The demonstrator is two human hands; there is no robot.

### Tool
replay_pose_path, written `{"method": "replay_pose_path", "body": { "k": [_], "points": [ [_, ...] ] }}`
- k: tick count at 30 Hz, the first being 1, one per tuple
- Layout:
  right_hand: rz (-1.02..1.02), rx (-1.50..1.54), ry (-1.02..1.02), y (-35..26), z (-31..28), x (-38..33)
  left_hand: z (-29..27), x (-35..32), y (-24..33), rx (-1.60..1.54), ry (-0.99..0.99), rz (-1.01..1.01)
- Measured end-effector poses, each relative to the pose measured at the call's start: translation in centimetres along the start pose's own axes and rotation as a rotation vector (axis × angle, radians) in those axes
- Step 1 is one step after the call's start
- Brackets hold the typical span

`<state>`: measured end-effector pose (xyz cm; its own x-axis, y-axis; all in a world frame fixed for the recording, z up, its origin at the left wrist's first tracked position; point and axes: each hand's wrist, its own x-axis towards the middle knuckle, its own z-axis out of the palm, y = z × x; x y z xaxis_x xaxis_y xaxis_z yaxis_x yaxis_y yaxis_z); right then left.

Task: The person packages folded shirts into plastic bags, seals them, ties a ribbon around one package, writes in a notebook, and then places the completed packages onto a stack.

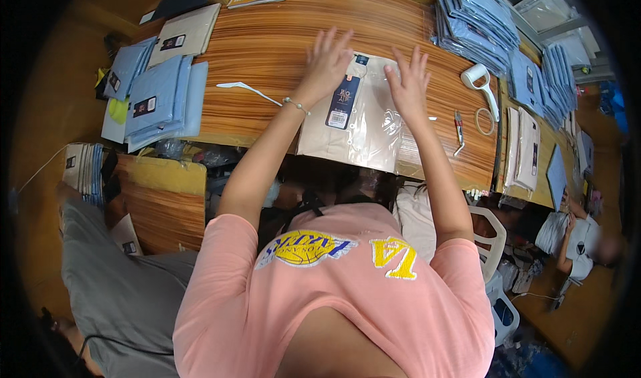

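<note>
A folded beige shirt (374,128) lies in front of me at the table's near edge. Its surface shines like see-through plastic. A dark blue hang tag (342,103) rests on its front, beside the button line. My left hand (328,64) is over the shirt's upper left corner, fingers spread and slightly smeared by motion. At the upper right edge is my right hand (410,84), its fingers stretched apart. Neither hand holds anything; whether they touch the shirt I cannot tell.
Folded blue shirts (160,101) and a beige one (187,36) lie left. A tall blue stack (477,24) stands back right. Near it are a white lint roller (482,88), a tape ring (485,121) and a small pen-like tool (459,131). People sit left and far right.
</note>
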<state>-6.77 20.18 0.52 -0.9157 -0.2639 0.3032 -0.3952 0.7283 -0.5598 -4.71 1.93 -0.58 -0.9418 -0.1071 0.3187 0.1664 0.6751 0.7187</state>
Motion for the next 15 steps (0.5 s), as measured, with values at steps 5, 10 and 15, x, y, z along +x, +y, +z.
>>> {"method": "replay_pose_path", "body": {
  "k": [5,10,15],
  "points": [
    [0.041,-0.054,0.196,-3.6,1.9,2.0,1.6,1.5,2.4,-0.019,0.319,0.014],
    [0.196,-0.380,0.043,-0.4,8.8,2.3,6.5,1.0,-1.8,0.393,0.079,-0.181],
    [0.127,-0.356,0.120,0.4,10.2,1.9,7.4,0.8,-3.3,0.387,0.120,-0.152]
  ]
}}
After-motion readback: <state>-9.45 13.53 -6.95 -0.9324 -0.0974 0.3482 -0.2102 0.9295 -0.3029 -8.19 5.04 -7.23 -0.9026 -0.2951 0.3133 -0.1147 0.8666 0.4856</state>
